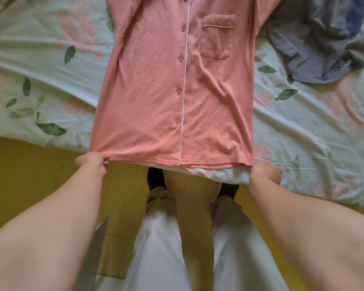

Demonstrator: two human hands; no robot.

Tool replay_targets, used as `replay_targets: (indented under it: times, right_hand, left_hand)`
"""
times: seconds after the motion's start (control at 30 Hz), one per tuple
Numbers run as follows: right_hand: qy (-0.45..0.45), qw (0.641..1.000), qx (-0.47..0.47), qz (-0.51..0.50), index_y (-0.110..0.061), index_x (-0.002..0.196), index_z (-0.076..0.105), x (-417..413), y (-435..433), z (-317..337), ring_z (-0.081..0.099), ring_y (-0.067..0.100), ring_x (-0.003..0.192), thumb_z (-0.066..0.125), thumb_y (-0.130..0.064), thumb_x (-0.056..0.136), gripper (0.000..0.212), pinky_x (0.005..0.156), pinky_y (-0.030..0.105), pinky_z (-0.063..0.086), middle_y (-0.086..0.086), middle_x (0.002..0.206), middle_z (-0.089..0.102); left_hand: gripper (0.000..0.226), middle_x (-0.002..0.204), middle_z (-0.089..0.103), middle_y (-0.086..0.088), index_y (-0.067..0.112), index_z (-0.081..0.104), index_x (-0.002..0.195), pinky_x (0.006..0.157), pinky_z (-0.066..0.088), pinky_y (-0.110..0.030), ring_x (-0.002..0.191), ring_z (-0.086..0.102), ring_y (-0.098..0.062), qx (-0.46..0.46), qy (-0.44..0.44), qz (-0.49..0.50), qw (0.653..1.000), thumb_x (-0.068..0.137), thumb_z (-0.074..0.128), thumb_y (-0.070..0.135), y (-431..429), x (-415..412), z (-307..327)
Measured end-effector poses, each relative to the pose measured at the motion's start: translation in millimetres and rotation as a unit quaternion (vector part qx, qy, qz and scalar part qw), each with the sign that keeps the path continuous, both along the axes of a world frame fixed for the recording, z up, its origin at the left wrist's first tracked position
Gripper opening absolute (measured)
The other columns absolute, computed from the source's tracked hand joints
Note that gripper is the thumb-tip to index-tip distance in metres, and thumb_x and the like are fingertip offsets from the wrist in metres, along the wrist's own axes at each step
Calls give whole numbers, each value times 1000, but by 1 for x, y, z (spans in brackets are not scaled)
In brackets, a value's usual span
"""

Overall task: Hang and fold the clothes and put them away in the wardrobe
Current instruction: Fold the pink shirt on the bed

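L hand (92, 162) + R hand (265, 171) | pinch pink shirt (177, 91) hem | on bed (40, 80)

Buttoned shirt (177, 80) lies flat, front up, on the bed (40, 70), hem at the near edge. Left hand (93, 162) holds the hem's left corner and right hand (265, 171) the right corner. A crumpled garment (315, 49) lies on the bed right of the shirt, farther back. The person's feet (156, 179) stand on the floor (29, 175) before the bed, between the arms.
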State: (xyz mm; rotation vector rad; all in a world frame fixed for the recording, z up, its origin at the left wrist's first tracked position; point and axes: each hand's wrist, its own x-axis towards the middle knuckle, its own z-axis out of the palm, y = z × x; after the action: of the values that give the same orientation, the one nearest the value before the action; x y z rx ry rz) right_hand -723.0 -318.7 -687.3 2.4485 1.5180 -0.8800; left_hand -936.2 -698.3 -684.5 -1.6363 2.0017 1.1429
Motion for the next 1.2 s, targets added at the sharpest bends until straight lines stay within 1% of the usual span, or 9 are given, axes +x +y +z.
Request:
replay_targets:
  times: [0.07,0.17,0.27,0.47,0.6,0.73,0.87,1.07,1.2]
  right_hand:
    - [11,999,10,46,-6,140,46,-7,-4,5,53,41,124,42,-34,100,49,99,49,45,19,147,47]
    - [5,994,-29,107,-6,142,43,-14,-6,2,36,32,144,51,-40,93,60,108,45,39,19,157,34]
    - [-6,990,-69,127,-3,129,58,-15,-3,-2,39,31,140,54,-37,95,48,110,36,33,21,134,59]
    - [31,995,-49,83,-7,124,55,-1,1,5,60,38,111,56,-19,96,30,88,36,46,21,130,59]
    - [21,996,-67,52,-25,162,6,7,-8,11,61,38,105,51,-13,99,78,78,35,41,21,118,59]
    - [4,988,-96,121,-12,135,52,-3,-4,8,61,39,105,50,-14,97,38,91,41,50,19,121,63]
    - [-29,973,-128,192,-13,142,40,-19,12,14,49,41,127,52,-13,88,55,102,47,45,20,135,54]
    - [-16,961,2,274,-13,121,48,-78,43,28,48,39,124,49,-22,86,36,103,50,38,17,135,48]
    - [57,910,72,404,-14,120,52,-139,70,31,45,36,122,50,-18,85,35,103,45,37,15,131,46]
  left_hand:
    - [34,55,68,-5,-3,60,115,49,45,-26,64,63,-18,9,-6,-17,1000,88,41,-13,4,-2,3]
    - [43,132,57,-19,3,43,134,91,54,-46,114,62,-36,-154,-30,-109,982,94,56,7,14,-3,9]
    - [39,142,42,-19,11,46,126,101,40,-49,121,54,-43,-281,32,-305,909,90,59,11,37,9,20]
    - [38,141,45,-20,3,51,125,104,34,-51,127,46,-39,-240,143,-637,718,91,61,17,103,38,24]
    - [36,132,56,-14,11,61,118,93,41,-47,116,55,-36,-178,198,-793,547,83,67,14,151,61,27]
    - [24,114,56,-2,20,57,112,89,39,-40,103,56,-29,-149,169,-902,367,88,57,18,180,77,21]
    - [19,112,55,-2,20,56,106,86,37,-40,104,57,-27,-131,74,-913,379,98,42,30,197,71,16]
    - [18,110,62,-1,22,58,106,89,37,-40,105,58,-27,-160,138,-871,443,94,48,31,241,28,21]
    - [31,125,58,0,21,59,122,90,39,-40,115,53,-26,-185,165,-854,457,95,49,31,276,-12,19]
